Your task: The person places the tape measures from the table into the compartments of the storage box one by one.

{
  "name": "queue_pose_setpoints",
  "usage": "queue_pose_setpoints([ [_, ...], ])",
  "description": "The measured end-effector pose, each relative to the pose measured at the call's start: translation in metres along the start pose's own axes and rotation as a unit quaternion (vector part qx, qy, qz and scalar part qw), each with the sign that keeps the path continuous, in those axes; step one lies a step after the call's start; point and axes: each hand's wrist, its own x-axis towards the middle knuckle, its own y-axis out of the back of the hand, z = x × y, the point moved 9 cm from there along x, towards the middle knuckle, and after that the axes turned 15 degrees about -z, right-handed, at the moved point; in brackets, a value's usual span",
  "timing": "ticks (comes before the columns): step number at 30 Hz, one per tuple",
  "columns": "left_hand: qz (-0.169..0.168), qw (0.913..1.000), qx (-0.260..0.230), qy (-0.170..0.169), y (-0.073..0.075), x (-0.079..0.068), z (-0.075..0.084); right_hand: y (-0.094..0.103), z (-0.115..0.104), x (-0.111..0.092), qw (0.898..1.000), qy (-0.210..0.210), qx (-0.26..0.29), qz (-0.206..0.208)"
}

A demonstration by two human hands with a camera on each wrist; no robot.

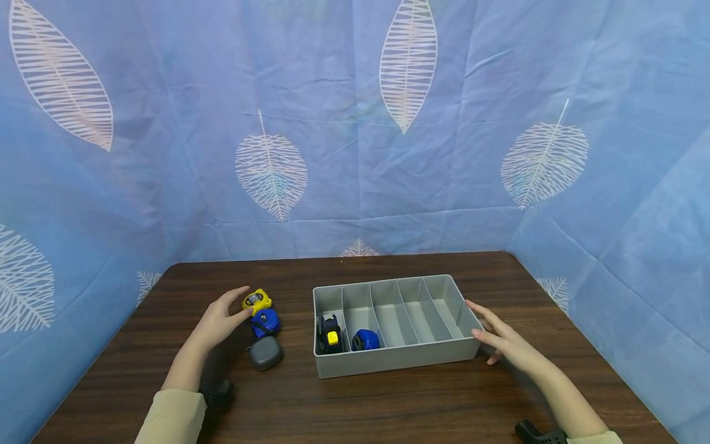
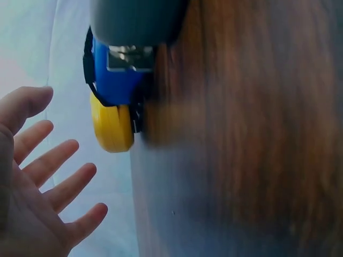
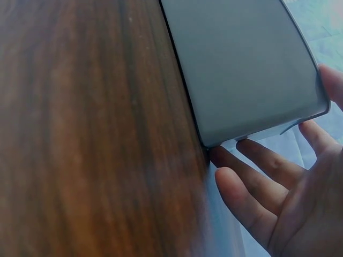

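A person's two bare hands work at a dark wooden worktop [image 1: 299,407], with a blue leaf-printed cloth [image 1: 344,154] hanging behind it.

On the left lie three small things in a row running from far to near, close together and seemingly touching: a yellow case [image 1: 257,301] with a dark face, a blue tape measure [image 1: 266,321], and a rounded grey case [image 1: 265,353] nearest the viewer. The left hand [image 1: 215,322] hovers just left of the row, fingers loosely spread and thumb apart, holding nothing. From above, its thumb overlaps the edge of the yellow case; the left wrist view shows a gap, so contact is doubtful.

Right of the middle sits a long grey box [image 1: 399,362], split into five compartments side by side. The leftmost holds a black gadget [image 1: 331,340] with a yellow patch; the second from the left holds a blue tape [image 1: 366,340]. The right hand [image 1: 506,343] lies against the box's right end, fingers extended and touching its wall and rim, not wrapped round it; it seems to steady the box.

The step in hand looks like a pick-up from the row, most likely of the yellow case, not yet made. The next move would call for closing the left thumb and fingers on that case without nudging its blue neighbour, while the right hand keeps the box steady.
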Motion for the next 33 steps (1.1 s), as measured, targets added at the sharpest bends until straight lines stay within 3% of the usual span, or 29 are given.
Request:
queue_pose_setpoints([
  [21, -0.04, 0.9991, 0.0, 0.01, -0.006, 0.014, -0.014, 0.0, 0.0, 0.0, 1.0, 0.005, -0.003, 0.0],
  [33, -0.056, 0.9977, 0.038, 0.01, -0.01, 0.026, -0.022, 0.001, 0.0, 0.0, 1.0, 0.007, -0.004, 0.001],
])
